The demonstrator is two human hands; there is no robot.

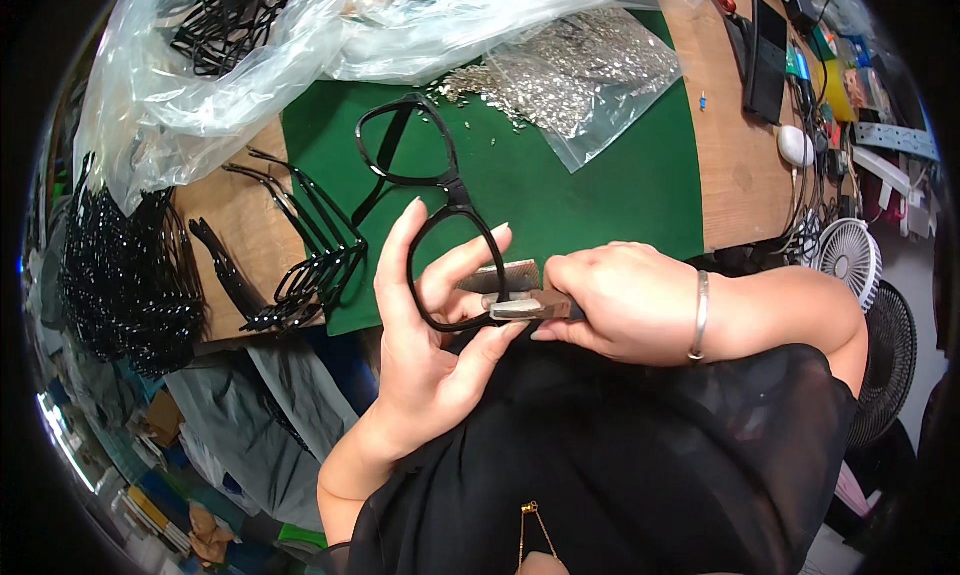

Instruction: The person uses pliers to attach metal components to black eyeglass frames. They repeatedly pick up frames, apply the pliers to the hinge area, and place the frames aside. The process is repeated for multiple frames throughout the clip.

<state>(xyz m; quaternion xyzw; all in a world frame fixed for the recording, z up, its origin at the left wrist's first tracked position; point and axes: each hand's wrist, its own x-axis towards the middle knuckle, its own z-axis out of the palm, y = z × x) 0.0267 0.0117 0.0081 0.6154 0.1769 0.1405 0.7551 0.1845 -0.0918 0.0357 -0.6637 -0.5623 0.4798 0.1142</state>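
Observation:
A black eyeglass frame (455,191) is held up by my left hand (425,350), with the fingers and thumb around its nearer rim. One temple is attached at the far end and stretches back toward the left. My right hand (632,305) is closed around pliers (530,307), mostly hidden in the fist. Their jaws meet the near outer corner of the frame, close to my left thumb tip. Just behind the jaws is a metal piece with a ridged surface (518,273); what it belongs to is unclear.
Under the work lies a green mat (610,200) on a wooden table. Loose black temples (318,237) and a thick bundle (130,285) are at left. A clear bag of small metal parts (590,70) is spilling at the back. A phone (767,60), cables and fans (850,260) stand right.

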